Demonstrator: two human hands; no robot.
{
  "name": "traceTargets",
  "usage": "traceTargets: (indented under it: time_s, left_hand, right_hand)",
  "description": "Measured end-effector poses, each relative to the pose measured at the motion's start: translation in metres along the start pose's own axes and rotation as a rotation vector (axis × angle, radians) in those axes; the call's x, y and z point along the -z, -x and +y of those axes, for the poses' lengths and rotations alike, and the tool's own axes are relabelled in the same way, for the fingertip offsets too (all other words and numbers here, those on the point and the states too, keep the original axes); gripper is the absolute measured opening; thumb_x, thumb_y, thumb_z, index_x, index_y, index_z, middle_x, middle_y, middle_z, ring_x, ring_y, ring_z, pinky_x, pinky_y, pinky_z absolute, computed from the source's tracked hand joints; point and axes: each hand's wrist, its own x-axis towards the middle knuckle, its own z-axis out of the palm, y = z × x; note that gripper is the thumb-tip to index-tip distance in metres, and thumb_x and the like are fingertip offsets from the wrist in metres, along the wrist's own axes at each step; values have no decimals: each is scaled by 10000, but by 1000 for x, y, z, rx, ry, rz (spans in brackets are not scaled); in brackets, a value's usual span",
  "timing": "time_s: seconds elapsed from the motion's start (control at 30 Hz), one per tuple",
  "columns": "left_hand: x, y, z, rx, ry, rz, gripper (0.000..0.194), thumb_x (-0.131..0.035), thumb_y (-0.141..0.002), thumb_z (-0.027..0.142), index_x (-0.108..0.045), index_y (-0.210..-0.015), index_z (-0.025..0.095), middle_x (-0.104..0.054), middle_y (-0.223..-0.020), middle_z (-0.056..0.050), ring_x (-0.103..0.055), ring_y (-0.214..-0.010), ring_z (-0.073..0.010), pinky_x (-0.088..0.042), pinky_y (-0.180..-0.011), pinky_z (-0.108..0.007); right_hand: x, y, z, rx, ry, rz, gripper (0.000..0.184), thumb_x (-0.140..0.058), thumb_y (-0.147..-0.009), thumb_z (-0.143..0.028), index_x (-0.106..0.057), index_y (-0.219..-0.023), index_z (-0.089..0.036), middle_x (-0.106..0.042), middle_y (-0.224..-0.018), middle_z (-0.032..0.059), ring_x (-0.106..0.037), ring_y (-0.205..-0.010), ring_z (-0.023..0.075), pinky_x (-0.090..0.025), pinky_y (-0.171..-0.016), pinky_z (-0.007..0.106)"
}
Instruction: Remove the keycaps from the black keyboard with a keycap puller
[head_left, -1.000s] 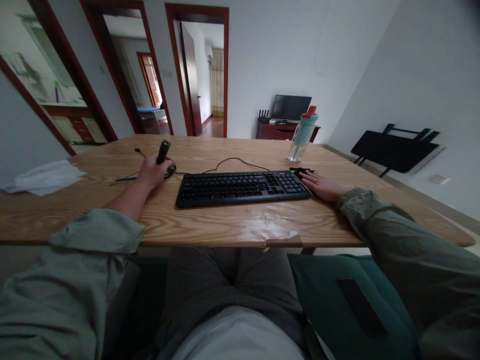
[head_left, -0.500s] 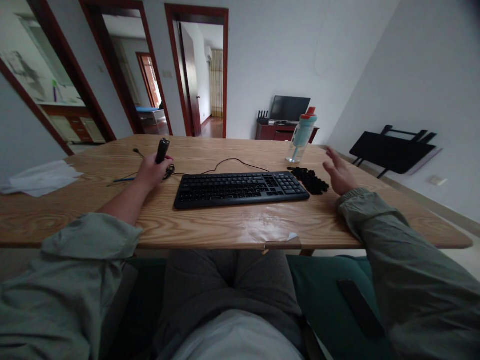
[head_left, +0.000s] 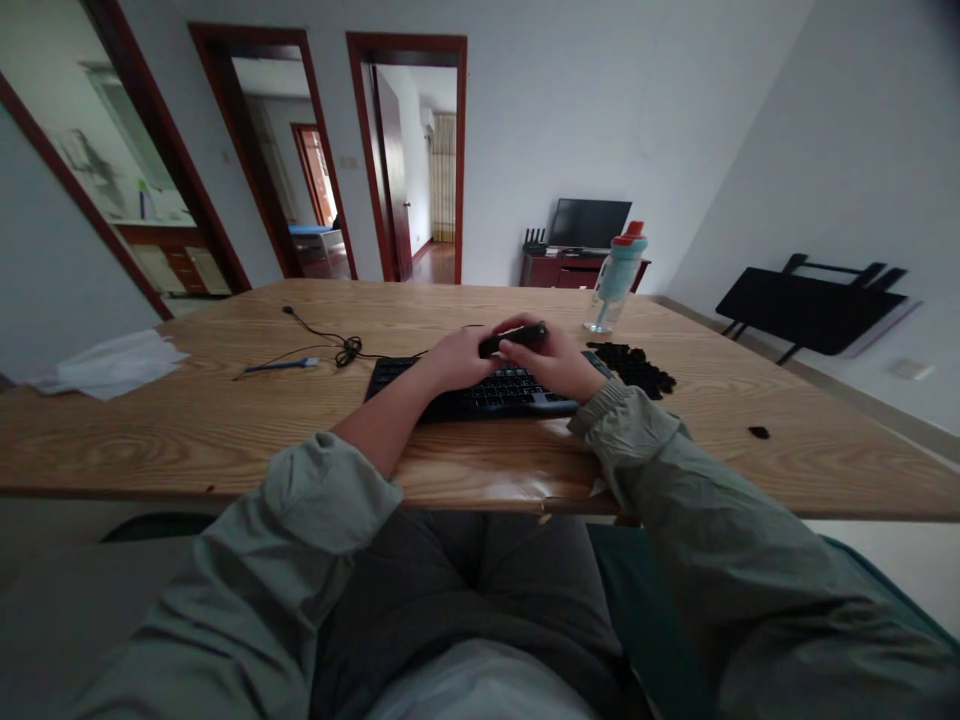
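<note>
Odds and ends around the wooden table (head_left: pixel 150 440)

White paper (head_left: pixel 112 362) lies at the left edge, a blue pen (head_left: pixel 281 366) and coiled cable (head_left: pixel 346 350) left of centre, a water bottle (head_left: pixel 616 280) upper right, a television (head_left: pixel 589 222) behind.

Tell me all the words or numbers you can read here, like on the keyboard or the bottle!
None can be read.
Keyboard: the key markings are too small and blurred, and both hands cover much of it.
Water bottle: no label readable.
Small black tool held by the left hand and right hand: no marking visible.
TV: screen dark, no text.
</note>
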Motion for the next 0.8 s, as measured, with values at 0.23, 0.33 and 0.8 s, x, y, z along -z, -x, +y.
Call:
traceTargets:
  time_s: [0.23, 0.33, 0.8]
  left_hand:
    - [16, 10, -42, 108, 26, 52, 449, -598, -812, 393, -635, -1206, 182, -703, -1079, -71, -637, -988, -198, -487, -892, -331]
    - [19, 13, -59, 169, -8, 58, 363, -558, -836, 398, -688, -1069, 154, -718, -963, -75, -641, -874, -184, -496, -815, -312]
    - [15, 16, -63, 208, -59, 11, 310, -553, -821, 345, -724, -976, 137, -716, -869, -71, -617, -771, -173, -477, -731, -287]
  right_hand:
    - [42, 11, 32, -237, 124, 308, 413, -603, -822, -563, -608, -704, -167, -581, -559, 21, -509, -518, 130, -375, -474, 256]
    - [56, 18, 52, -326, 164, 311, 388, -617, -808, -523, -592, -652, -168, -584, -535, 25, -504, -499, 134, -361, -461, 261]
    - [52, 21, 65, -312, 164, 347, 298, -592, -800, -478, -602, -791, -180, -589, -573, 12, -541, -536, 170, -410, -493, 301]
